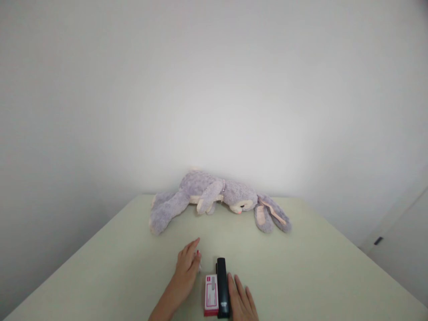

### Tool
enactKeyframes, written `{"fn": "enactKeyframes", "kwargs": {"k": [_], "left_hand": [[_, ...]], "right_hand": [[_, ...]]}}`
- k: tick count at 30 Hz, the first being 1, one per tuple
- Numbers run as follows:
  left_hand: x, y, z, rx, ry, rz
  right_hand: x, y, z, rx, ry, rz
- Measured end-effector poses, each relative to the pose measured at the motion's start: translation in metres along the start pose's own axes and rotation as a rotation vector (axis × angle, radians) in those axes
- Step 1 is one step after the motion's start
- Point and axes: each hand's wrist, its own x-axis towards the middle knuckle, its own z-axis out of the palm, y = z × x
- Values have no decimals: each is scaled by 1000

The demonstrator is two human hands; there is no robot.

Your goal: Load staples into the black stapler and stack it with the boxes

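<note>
A black stapler [222, 287] lies lengthwise near the front of the table, its long side against a small white and pink box [211, 294]. To the right of the stapler, my right hand [241, 298] rests flat with its fingers stretched out, the index finger against or very near the stapler's side. Ahead and to the left of the box, my left hand [187, 264] curves round a small whitish thing [200, 266] with a bit of red by the thumb. Most of that thing is hidden by the hand, so its kind cannot be told.
A grey-purple plush rabbit [203, 187] lies on its side along the back of the pale green table [294, 267], its ears to the right. Behind it rises a plain white wall [214, 89]. A pale panel with a dark handle [378, 240] stands at the right.
</note>
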Motion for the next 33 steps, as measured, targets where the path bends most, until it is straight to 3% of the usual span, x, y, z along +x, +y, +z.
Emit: {"fn": "enactKeyframes", "kwargs": {"k": [3,6,11,17,22,25,28,30,33], "left_hand": [[1,-2,-10,-3,58,-110],[-1,0,-16,-54,-19,-171],[-8,18,-4,-126,-110,-177],[-26,42,6,-146,-111,-174],[-59,41,9,-255,-156,-225],[-78,28,28,-330,-114,-297],[-85,20,55,-409,-46,-352],[-81,28,75,-456,-69,-364],[-70,62,104,-490,-177,-298]], "right_hand": [[1,1,-1,12,-12,7],[1,1,-4,26,-23,5],[-1,2,-3,39,16,-34],[-4,10,1,-45,56,-140],[-7,14,7,-63,36,-152],[-7,20,10,-39,-51,-133],[-1,36,-1,39,-208,-98],[5,53,-20,103,-322,-82],[10,90,-61,124,-420,-55]]}}
